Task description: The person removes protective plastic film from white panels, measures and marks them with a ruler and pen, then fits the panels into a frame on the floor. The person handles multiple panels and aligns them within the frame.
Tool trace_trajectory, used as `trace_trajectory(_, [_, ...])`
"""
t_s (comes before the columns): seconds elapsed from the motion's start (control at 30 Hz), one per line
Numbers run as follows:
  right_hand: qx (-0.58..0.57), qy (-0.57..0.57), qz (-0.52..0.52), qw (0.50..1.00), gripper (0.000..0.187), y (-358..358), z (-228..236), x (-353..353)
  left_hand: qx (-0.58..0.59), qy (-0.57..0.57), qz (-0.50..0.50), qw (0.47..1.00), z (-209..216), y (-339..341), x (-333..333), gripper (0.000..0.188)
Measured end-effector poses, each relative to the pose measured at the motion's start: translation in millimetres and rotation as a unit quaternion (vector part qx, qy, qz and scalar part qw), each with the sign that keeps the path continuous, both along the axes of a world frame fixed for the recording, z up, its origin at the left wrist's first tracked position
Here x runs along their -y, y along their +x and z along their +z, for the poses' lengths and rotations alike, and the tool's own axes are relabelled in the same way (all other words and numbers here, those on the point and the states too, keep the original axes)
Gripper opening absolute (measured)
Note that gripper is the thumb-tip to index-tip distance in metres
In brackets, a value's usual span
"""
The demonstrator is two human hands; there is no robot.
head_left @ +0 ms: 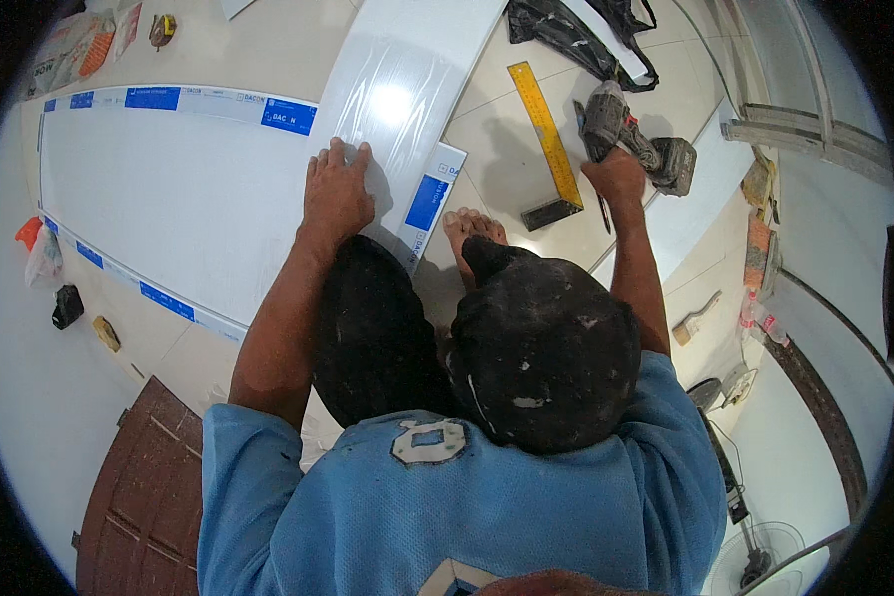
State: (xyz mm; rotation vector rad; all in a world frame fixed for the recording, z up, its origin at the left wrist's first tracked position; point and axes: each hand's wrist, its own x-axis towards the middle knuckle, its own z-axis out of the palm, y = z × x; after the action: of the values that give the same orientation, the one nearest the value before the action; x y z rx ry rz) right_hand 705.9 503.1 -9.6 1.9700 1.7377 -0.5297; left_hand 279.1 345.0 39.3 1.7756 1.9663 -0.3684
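My left hand (338,191) lies flat, fingers stretched out, on a glossy white panel board (392,99) in film. Under it sits a larger white panel (174,169) with blue and white printed edge tape. At the right my right hand (618,177) is closed at a dusty dark cordless drill (616,119), its battery end pointing right; the drill partly hides my fingers. A thin dark pencil-like tool (604,213) shows just below that hand. To its left is a yellow try square (546,134) with a dark stock. My bare foot (472,228) rests between the panels and the square.
A black bag (571,35) lies at the far right. Another white strip (705,194) is beside my right forearm. A paintbrush (697,318), a plastic bottle (769,323) and a fan (760,561) are farther right. At left are a tape measure (163,31) and a brown door (144,497).
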Motion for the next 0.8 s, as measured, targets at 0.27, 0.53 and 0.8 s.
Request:
trace_trajectory(0.27, [0.029,-0.147,0.074,0.986,0.046,95,-23,39,-0.004,-0.010,-0.018,1.000,5,7,-9,0.087])
trace_trajectory(0.53, [-0.102,0.065,-0.085,0.989,0.078,19,-5,112,-0.016,0.004,0.008,1.000,-1,8,1,0.086])
trace_trajectory(0.8, [-0.194,0.151,-0.268,0.931,0.063,-18,-10,107,0.007,-0.066,0.016,0.998,20,13,-19,0.085])
